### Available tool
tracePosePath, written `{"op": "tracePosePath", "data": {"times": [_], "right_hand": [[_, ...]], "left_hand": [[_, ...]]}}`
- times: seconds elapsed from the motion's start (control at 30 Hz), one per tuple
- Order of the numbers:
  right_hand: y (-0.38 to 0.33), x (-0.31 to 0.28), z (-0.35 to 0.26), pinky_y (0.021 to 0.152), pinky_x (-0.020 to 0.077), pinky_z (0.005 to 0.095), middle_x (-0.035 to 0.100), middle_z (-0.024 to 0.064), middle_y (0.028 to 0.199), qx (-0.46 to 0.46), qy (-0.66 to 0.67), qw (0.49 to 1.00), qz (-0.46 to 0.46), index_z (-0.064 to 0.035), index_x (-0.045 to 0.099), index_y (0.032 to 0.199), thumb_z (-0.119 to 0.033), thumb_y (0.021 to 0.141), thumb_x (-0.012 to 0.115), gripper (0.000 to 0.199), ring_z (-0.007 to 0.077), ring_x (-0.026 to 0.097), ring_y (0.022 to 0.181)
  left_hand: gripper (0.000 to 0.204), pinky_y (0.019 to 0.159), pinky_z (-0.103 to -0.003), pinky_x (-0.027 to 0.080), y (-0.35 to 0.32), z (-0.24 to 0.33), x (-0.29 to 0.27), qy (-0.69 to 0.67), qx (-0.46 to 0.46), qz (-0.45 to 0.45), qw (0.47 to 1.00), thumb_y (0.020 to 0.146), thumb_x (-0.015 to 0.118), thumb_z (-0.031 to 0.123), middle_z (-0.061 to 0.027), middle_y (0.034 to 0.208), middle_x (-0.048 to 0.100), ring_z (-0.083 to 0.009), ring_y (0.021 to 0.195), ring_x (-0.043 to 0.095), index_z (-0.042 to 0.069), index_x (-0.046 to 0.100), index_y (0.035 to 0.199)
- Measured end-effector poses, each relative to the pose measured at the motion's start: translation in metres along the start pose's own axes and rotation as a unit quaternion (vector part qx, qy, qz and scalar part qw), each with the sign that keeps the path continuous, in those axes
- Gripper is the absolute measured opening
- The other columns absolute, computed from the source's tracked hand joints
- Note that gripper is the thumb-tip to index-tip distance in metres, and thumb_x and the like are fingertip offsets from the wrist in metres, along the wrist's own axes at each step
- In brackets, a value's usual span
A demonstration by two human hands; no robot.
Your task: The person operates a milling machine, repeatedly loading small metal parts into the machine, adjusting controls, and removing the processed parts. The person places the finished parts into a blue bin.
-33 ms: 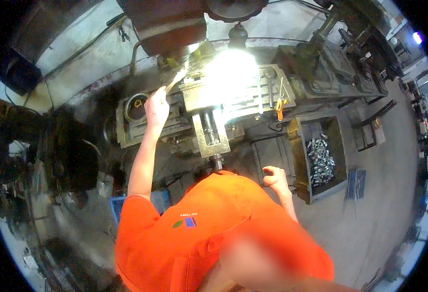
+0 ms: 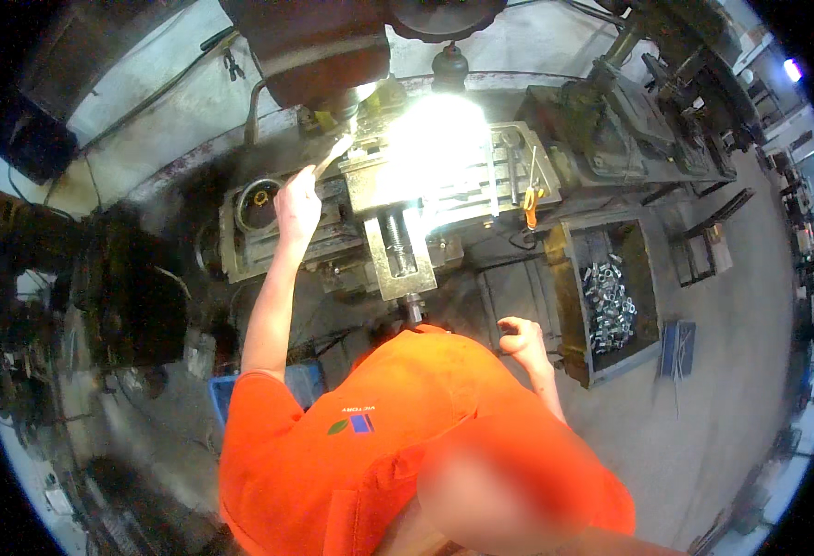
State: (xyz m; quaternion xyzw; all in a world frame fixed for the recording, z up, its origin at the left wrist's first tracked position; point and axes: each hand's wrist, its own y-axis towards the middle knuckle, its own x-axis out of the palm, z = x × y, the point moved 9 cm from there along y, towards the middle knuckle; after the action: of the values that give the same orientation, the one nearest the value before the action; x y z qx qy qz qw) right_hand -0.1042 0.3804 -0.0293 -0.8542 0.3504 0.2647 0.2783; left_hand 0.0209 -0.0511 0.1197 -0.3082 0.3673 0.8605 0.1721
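My left hand (image 2: 297, 206) is closed around a slim tan-handled brush-like tool (image 2: 331, 157). Its pale end reaches up beside the machine spindle (image 2: 347, 104), close to the left end of the vise (image 2: 362, 185). Glare hides much of the vise's upper part and anything clamped there. Below the jaws, the vise's threaded screw (image 2: 397, 236) shows in its frame. My right hand (image 2: 524, 343) is held low, just right of my orange shirt, with its fingers curled. Whether anything lies inside those fingers cannot be made out.
A bright lamp (image 2: 439, 130) glares over the machine table. On the table's right lie a wrench (image 2: 513, 171) and an orange-handled tool (image 2: 531, 208). A bin (image 2: 574, 310) of small metal parts (image 2: 609, 306) stands at the right. A round ring-shaped part (image 2: 258, 204) lies left of my left hand.
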Motion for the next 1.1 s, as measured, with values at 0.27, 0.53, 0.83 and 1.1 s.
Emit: {"op": "tracePosePath", "data": {"times": [0.27, 0.53, 0.83, 1.1], "right_hand": [[-0.009, 0.01, 0.012, 0.076, 0.0482, 0.0315, 0.064, 0.0185, 0.088, 0.006, -0.003, 1.0, -0.004, -0.0024, 0.064, 0.094, -0.013, 0.059, 0.055, 0.038, 0.0268, 0.063, 0.084], [-0.008, -0.001, 0.004, 0.076, 0.0481, 0.0318, 0.064, 0.019, 0.088, 0.008, 0.01, 1.0, -0.004, -0.0025, 0.064, 0.095, -0.014, 0.059, 0.055, 0.039, 0.027, 0.063, 0.084], [0.001, 0.004, -0.005, 0.078, 0.0478, 0.0319, 0.064, 0.0192, 0.088, -0.007, -0.022, 0.999, -0.024, -0.0024, 0.064, 0.095, -0.013, 0.059, 0.053, 0.039, 0.0285, 0.063, 0.085], [0.006, 0.003, -0.001, 0.079, 0.0476, 0.0323, 0.063, 0.0196, 0.09, 0.007, -0.012, 0.999, -0.031, -0.0025, 0.064, 0.096, -0.012, 0.059, 0.053, 0.04, 0.0288, 0.062, 0.087]], "left_hand": [[0.021, 0.07, -0.039, 0.047, -0.004, -0.013, 0.01, -0.02, 0.013, -0.029, 0.999, 0.083, 0.049, 0.012, -0.0181, 0.087, 0.061, -0.0339, 0.082, 0.059, 0.007, 0.063, 0.098], [0.02, 0.071, -0.037, 0.048, -0.027, -0.063, -0.038, 0.051, -0.02, 0.034, 0.998, 0.081, 0.053, 0.011, -0.0179, 0.088, 0.062, -0.0316, 0.081, 0.06, 0.005, 0.063, 0.097], [0.024, 0.06, -0.044, 0.048, -0.053, -0.119, -0.029, 0.293, -0.059, -0.028, 0.954, 0.079, 0.055, 0.016, -0.0166, 0.081, 0.058, -0.0345, 0.067, 0.06, 0.014, 0.06, 0.102], [0.03, 0.07, -0.042, 0.048, -0.056, -0.115, -0.028, 0.278, -0.126, -0.143, 0.942, 0.075, 0.061, 0.021, -0.0162, 0.093, 0.06, -0.0325, 0.083, 0.06, 0.014, 0.06, 0.104]]}}
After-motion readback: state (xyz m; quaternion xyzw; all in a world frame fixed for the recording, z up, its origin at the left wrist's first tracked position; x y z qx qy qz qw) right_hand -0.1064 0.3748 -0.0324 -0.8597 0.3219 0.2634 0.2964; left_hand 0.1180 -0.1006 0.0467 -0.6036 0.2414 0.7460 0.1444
